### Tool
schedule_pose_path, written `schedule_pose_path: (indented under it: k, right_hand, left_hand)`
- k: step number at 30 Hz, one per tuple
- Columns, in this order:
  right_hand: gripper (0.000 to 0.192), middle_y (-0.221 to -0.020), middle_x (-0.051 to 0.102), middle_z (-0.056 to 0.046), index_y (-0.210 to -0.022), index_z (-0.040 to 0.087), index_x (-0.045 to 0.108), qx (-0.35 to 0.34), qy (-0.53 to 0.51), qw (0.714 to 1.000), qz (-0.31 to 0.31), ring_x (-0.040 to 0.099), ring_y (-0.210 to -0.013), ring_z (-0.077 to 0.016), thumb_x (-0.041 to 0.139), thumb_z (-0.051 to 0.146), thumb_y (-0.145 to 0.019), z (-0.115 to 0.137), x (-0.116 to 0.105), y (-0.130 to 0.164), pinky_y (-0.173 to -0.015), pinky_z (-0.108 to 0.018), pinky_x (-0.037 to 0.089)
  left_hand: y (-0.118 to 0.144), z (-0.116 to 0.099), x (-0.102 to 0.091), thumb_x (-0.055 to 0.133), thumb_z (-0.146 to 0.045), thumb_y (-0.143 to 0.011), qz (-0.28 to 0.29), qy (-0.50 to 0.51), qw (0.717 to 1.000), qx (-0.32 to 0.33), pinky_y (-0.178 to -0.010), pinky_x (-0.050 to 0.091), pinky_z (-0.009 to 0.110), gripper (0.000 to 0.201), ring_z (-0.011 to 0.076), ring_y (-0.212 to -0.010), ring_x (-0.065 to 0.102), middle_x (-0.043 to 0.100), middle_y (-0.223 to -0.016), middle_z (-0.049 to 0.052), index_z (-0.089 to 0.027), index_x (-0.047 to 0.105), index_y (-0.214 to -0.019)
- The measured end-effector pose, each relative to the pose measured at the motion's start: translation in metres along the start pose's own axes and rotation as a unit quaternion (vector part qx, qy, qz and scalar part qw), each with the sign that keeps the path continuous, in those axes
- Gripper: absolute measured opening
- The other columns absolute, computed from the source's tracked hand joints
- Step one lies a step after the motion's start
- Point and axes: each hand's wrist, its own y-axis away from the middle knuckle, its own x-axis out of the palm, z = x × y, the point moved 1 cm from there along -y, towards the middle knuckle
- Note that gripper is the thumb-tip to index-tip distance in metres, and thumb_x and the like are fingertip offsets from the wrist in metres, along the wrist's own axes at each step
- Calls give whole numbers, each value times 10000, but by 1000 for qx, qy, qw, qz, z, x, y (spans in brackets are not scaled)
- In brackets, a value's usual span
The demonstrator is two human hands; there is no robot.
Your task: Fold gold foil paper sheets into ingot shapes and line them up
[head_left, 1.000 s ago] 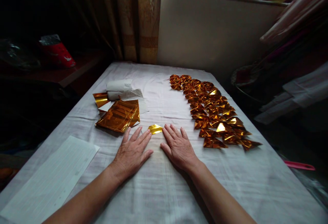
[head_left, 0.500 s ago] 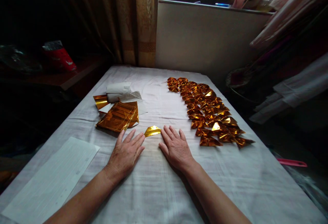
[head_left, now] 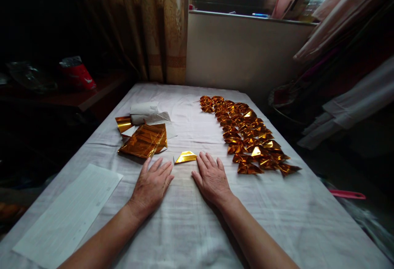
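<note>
My left hand (head_left: 151, 182) lies flat on the white cloth, fingers spread, holding nothing. Just beyond its fingertips is a stack of gold foil paper (head_left: 144, 141), partly in clear wrapping. My right hand (head_left: 212, 177) also rests flat with its fingers out. Between the two hands lies a small folded piece of gold foil paper (head_left: 185, 157), roughly a trapezoid. Its right end is at my right index fingertip; whether they touch I cannot tell. To the right, several folded gold foil ingots (head_left: 246, 131) stand in rows.
A lined white sheet of paper (head_left: 72, 211) lies at the left. White paper rolls (head_left: 144, 108) sit behind the foil stack. A side table (head_left: 92, 96) with a red container (head_left: 80, 75) stands at the left. Clothes (head_left: 357, 101) hang on the right, near a pink handle (head_left: 347, 194).
The camera view has tilted up slightly, showing more of the window. Both hands stay flat on the cloth; the folded foil's left end now sits slightly apart from my left fingers.
</note>
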Motion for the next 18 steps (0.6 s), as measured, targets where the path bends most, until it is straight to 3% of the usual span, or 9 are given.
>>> schedule_pose_path:
  k: [3,6,11,18]
  right_hand:
    - [471,-1467,487,-123,-1378,172,525,0,-8,999,-32,418,-1352,-301,449,387,-966,-1,0,1,-1114,-525,260]
    - [410,-1388,568,-127,-1302,161,583,5,-11,997,-77,483,-1270,-287,470,347,-954,-3,0,4,-1063,-462,320]
    - [324,-1280,632,-119,-1190,162,630,8,-26,993,-117,529,-1173,-267,493,305,-934,-4,1,5,-990,-402,367]
    - [313,-1260,636,-113,-1188,161,621,-2,-57,991,-119,529,-1162,-257,501,280,-924,-7,2,4,-997,-397,366]
  left_hand:
    - [-7,-4,-5,480,-304,-967,-14,-5,1000,-5,-1076,317,517,266,281,-1140,591,715,-1153,69,-207,693,-1092]
    - [-19,-10,-5,540,-296,-936,-14,-6,1000,-22,-953,417,421,225,251,-1044,602,692,-1112,87,-201,674,-1090]
    - [-47,-20,2,593,-402,-904,55,-14,995,-81,-793,428,382,279,269,-950,581,662,-989,86,-205,661,-1089]
    - [-65,-21,9,650,-382,-860,61,36,993,-96,-833,396,387,209,253,-957,559,654,-984,55,-243,676,-1013]
